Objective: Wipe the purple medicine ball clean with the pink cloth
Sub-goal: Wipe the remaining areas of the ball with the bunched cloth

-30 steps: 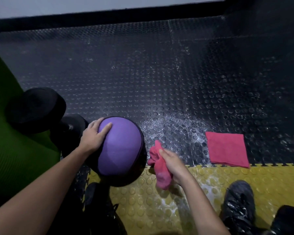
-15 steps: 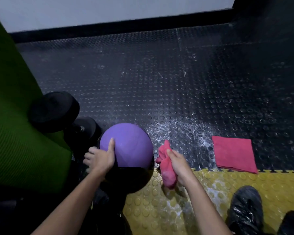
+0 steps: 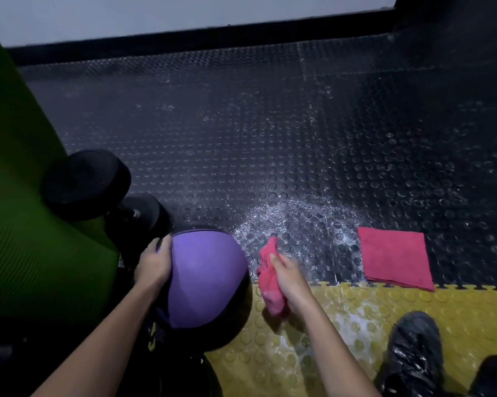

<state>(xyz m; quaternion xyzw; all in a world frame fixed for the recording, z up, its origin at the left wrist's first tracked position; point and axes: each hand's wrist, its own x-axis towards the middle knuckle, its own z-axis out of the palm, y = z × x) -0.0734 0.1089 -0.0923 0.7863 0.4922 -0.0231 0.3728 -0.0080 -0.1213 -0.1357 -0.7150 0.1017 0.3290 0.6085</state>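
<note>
The purple medicine ball (image 3: 204,279), with black panels on its lower side, rests where the black studded floor meets the yellow mat. My left hand (image 3: 153,262) grips its left side, fingers curled over the edge. My right hand (image 3: 288,279) holds a bunched pink cloth (image 3: 270,279) just to the right of the ball; a narrow gap shows between cloth and ball. A second pink cloth (image 3: 393,260) lies folded flat on the floor further right.
Two black dumbbell heads (image 3: 86,184) sit left of the ball against a green mat (image 3: 20,224). White wet specks (image 3: 296,219) cover the black floor behind the cloth. A black shoe (image 3: 413,359) stands on the yellow mat (image 3: 356,325) at lower right.
My left hand has shifted from the ball's top to its left side, and the ball has turned, showing a different purple panel. My right hand keeps the bunched cloth beside the ball.
</note>
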